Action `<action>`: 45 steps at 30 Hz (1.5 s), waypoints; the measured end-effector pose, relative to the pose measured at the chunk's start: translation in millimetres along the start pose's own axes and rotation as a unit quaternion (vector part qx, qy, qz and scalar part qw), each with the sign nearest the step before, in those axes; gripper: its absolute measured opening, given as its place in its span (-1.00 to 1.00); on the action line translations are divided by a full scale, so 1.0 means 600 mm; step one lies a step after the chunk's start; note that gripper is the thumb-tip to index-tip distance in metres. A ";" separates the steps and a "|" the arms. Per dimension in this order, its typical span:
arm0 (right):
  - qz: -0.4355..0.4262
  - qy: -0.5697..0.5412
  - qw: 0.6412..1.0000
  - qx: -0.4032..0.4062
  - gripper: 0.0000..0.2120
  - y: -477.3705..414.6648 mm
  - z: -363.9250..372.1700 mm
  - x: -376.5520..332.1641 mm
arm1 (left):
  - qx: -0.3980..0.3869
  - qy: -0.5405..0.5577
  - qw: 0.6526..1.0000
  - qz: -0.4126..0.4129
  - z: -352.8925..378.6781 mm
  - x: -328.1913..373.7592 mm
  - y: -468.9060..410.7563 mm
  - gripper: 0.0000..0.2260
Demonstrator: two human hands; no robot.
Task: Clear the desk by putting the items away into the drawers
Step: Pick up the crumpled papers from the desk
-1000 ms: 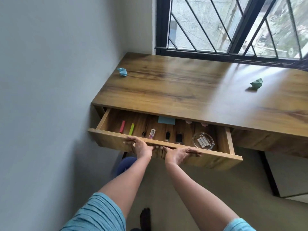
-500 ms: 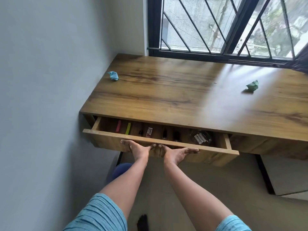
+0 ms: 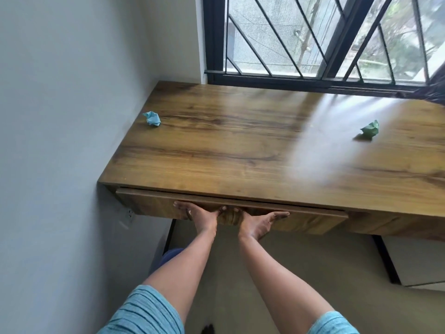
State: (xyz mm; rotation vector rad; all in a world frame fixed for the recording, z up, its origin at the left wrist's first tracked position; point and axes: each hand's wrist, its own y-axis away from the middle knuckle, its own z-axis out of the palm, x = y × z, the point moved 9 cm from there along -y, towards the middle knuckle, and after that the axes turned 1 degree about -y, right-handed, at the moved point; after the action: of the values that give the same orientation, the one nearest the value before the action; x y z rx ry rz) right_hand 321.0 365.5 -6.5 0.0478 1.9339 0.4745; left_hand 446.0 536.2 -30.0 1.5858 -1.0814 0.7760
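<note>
Nearest to you: both forearms reach forward out of light blue striped sleeves (image 3: 144, 312).

Left hand (image 3: 199, 214): fingers straight and spread, palm pressed flat on the drawer front. It grips nothing.

Right hand (image 3: 261, 221): same posture, with straight fingers pointing right. It presses the drawer front just right of the left hand and holds nothing. The thumbs lie close together; you cannot tell whether they touch.

Drawer (image 3: 303, 219): under the near edge of the desk, toward its left end. It is almost fully in, with only a narrow strip of its top edge standing out past the desk edge. Its inside is hidden.

Desk (image 3: 240, 160): wooden top, left end against the grey wall (image 3: 60, 116), far edge below the window.

Blue crumpled paper (image 3: 152, 118): on the desk top, far left, near the wall-side edge.

Green crumpled paper (image 3: 370, 128): on the desk top to the right, well apart from the blue one.

Farthest: window (image 3: 313, 39), with a black frame and slanted bars.
</note>
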 end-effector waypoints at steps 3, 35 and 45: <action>-0.004 0.013 1.000 0.005 0.28 -0.006 0.007 -0.009 | 0.006 -0.004 1.000 0.004 0.004 0.005 -0.008 0.15; -0.322 0.306 0.887 0.123 -0.70 -0.258 -0.254 -0.293 | -0.168 -0.355 0.797 0.458 0.447 0.387 0.246 -0.65; -0.300 0.395 0.868 0.012 -0.50 -0.579 -0.275 -0.388 | -0.196 -0.403 0.805 0.388 0.707 0.409 0.215 -0.56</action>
State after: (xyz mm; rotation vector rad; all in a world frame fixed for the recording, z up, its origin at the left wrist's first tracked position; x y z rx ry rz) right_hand 332.6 -62.2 131.3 -0.8333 2.5876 0.0247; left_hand 408.2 53.9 121.1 1.0605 -2.4336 0.2854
